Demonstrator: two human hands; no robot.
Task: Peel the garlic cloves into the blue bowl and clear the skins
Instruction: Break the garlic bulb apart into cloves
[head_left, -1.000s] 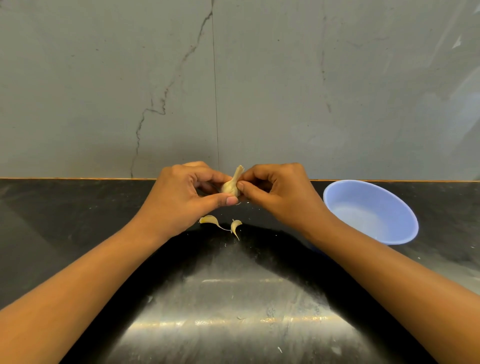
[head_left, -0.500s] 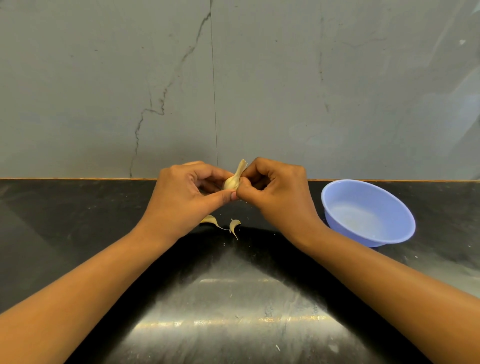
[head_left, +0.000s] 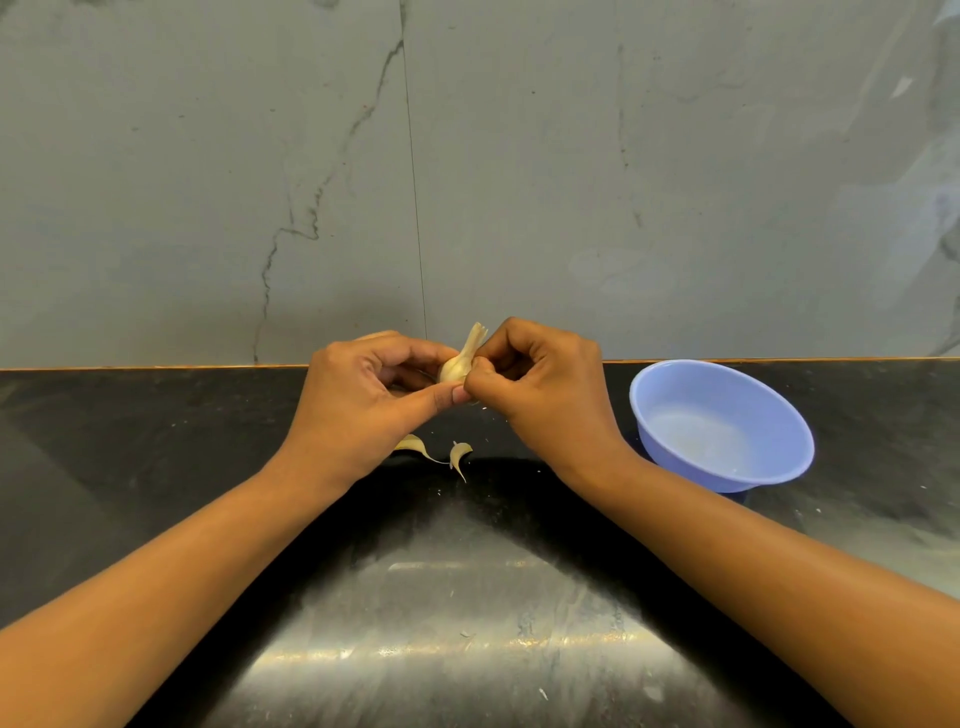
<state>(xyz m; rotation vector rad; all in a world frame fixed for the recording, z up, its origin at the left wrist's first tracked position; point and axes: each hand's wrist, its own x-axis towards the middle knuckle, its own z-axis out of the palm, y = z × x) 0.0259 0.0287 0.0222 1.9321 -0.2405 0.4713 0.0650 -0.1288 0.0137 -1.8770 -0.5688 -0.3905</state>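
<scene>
A garlic bulb (head_left: 457, 364), stem up, is pinched between left hand (head_left: 358, 400) and right hand (head_left: 540, 384); the blue bowl (head_left: 722, 423) sits rightward, nearer the right.

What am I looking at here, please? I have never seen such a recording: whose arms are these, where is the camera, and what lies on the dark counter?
There is no machine here. A person wears one wide-angle camera on the head, so you see their own two bare arms from above, reaching forward. The left hand and the right hand both pinch a small pale garlic with a dry pointed stalk, and hold it above the shiny black stone counter. On the counter, just below the hands, lie two thin curled beige garlic skins. To the right stands a round light-blue plastic bowl; no garlic shows in it. Behind is a grey veined wall.
</scene>
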